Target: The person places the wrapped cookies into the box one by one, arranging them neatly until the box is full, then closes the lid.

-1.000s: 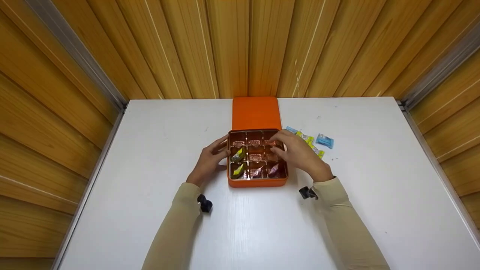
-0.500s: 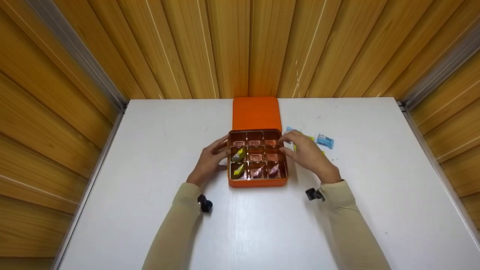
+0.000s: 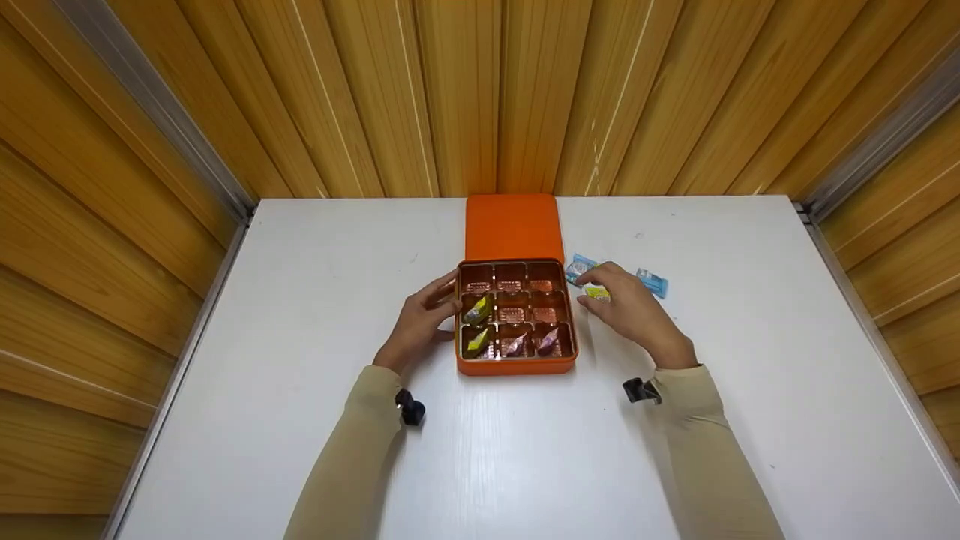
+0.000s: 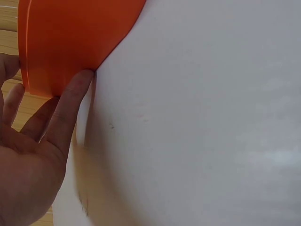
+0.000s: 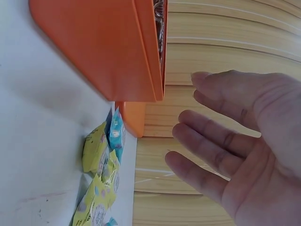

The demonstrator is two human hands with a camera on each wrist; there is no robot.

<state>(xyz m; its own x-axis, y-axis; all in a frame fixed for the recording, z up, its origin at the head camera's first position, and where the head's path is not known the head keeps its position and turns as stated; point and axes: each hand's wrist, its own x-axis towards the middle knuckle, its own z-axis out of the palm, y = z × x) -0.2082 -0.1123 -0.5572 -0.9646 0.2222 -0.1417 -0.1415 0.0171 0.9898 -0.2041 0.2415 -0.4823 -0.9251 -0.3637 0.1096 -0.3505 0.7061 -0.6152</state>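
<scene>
An orange box [image 3: 517,367] with a divided tray stands mid-table, its lid side [image 3: 512,227] laid back behind it. Its left column holds a yellow-green wrapped candy [image 3: 477,308] in the middle compartment and another in the front one. Pink wrapped candies [image 3: 550,341] lie in the other two front compartments. My left hand [image 3: 416,319] touches the box's left wall, fingers fairly straight in the left wrist view. Right of the box, my right hand [image 3: 637,311] hovers with relaxed, parted fingers and holds nothing. Beneath it show yellow candies [image 5: 95,150], partly hidden in the head view.
A blue wrapped candy [image 3: 580,268] lies by the box's back right corner, and a second blue candy [image 3: 652,283] lies farther right. The white table [image 3: 337,247] ends at a wood-panelled wall [image 3: 450,97]. Black devices hang from both sleeves.
My right hand has moved from over the box's right-hand compartments rightward, to above the loose candies. My left hand and the box have stayed in place.
</scene>
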